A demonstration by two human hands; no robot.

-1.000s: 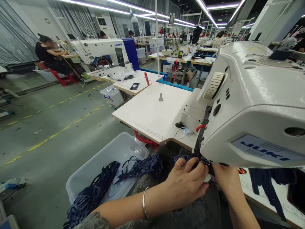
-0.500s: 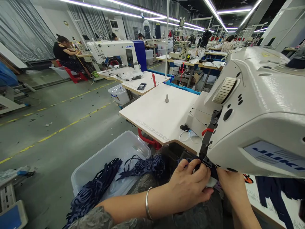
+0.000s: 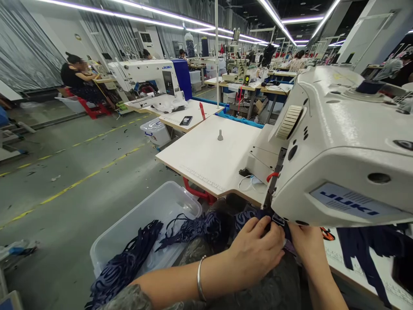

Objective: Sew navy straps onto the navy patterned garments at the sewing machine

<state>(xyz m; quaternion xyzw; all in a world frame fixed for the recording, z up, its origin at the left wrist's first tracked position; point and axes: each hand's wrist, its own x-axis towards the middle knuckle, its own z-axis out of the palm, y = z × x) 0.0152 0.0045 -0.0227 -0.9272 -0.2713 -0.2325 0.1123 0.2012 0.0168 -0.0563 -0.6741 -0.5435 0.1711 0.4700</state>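
Note:
A white JUKI sewing machine [image 3: 345,181] fills the right side, its head just above my hands. My left hand [image 3: 258,247] is closed, fingers bent over navy patterned fabric [image 3: 245,218] close under the machine's needle end. Beside it, my right hand [image 3: 306,243] pinches the dark fabric from the right, its fingertips partly hidden by the machine head and the cloth. The needle and presser foot cannot be made out. Bundled navy patterned strips [image 3: 203,228] trail from near my lap into a clear plastic bin [image 3: 111,224] at the left.
The white table [image 3: 206,150] carries a small grey peg [image 3: 220,135] and a face mask [image 3: 254,180]. Dark navy pieces [image 3: 368,245] and an orange-and-black object [image 3: 328,234] lie at the right. Beyond stands another machine [image 3: 145,79]; a person [image 3: 75,79] sits far left.
The view has shifted slightly to the right. More patterned fabric shows left of my left hand, whose raised fingers have come down onto the cloth. Both hands remain under the machine head.

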